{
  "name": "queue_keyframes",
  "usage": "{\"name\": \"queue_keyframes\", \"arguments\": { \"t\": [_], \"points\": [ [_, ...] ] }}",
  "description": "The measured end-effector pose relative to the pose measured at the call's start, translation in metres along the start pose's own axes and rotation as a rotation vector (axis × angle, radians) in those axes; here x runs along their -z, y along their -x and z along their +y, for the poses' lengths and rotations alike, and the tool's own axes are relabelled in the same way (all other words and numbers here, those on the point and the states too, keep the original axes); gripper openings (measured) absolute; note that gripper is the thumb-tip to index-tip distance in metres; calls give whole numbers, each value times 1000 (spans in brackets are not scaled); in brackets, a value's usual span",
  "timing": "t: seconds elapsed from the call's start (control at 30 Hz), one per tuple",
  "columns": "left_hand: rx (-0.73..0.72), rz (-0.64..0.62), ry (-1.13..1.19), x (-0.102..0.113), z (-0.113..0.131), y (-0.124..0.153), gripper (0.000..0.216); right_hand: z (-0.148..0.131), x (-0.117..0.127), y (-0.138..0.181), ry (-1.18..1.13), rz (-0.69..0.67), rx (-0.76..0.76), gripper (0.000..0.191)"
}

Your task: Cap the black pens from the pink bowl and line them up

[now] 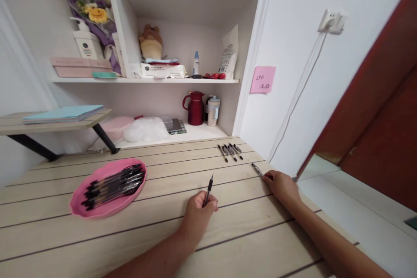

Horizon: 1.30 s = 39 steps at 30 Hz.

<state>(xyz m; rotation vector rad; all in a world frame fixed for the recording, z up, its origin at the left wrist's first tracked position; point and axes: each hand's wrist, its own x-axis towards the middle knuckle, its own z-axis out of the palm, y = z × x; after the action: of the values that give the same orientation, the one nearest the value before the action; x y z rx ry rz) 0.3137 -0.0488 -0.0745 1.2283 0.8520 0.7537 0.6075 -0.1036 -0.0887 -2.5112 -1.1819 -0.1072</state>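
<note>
My left hand (pixel 199 212) rests on the wooden table (pixel 228 234), closed round a black pen (pixel 208 189) whose tip points up and away. My right hand (pixel 282 184) lies near the table's right edge, fingers pinched on a small black pen cap (pixel 256 169) that touches the tabletop. Several loose pen caps (pixel 231 152) lie in a row farther back. A pink oval tray (pixel 97 210) at the left holds several black pens (pixel 114 184).
Behind the table stand shelves with a dark red jug (pixel 195 108), a small cup (pixel 213 110), a white bag (pixel 146 129) and boxes. A raised wooden stand (pixel 48 124) carries a blue folder. A pink note (pixel 262 79) sticks on the white wall; a red-brown door (pixel 384 117) is at right.
</note>
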Motion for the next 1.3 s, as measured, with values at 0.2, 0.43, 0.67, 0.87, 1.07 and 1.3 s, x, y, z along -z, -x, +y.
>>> {"name": "queue_keyframes", "arguments": {
  "t": [0.2,0.43,0.67,0.87,1.07,1.3],
  "points": [
    [-13,-20,-2,0,-4,-4,7,-1,-3,-1,5,-4,-8,26],
    [-4,-17,6,0,0,0,8,0,-5,-2,9,4,8,27],
    [-3,-14,-2,-1,3,4,9,0,0,1,-18,28,24,27],
    [11,-94,34,-1,8,4,28,-33,17,35,-227,44,39,20],
    [15,-202,363,-22,12,-2,30,-105,18,105,-837,-393,302,22],
    [24,-199,541,-44,12,-2,33,-125,11,121,-880,-242,263,16]
  ]
}}
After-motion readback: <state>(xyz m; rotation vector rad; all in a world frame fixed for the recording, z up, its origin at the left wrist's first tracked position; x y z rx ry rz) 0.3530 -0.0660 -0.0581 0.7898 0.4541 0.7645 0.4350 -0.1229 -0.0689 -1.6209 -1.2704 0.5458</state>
